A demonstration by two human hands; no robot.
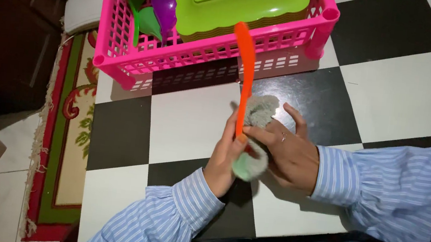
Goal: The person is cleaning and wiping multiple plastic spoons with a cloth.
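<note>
Mid-wipe over the checkered surface: left hand gripped the orange spoon handle, right hand pressed a grey-green cloth around it; other utensils sat in the pink basket.

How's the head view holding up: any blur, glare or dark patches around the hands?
Head view: the orange utensil is softened by motion blur near its top, and the left hand and right hand are a little soft; the checkered table is evenly lit with mild sheen; the left edge beyond the rug falls into deep shadow.
</note>
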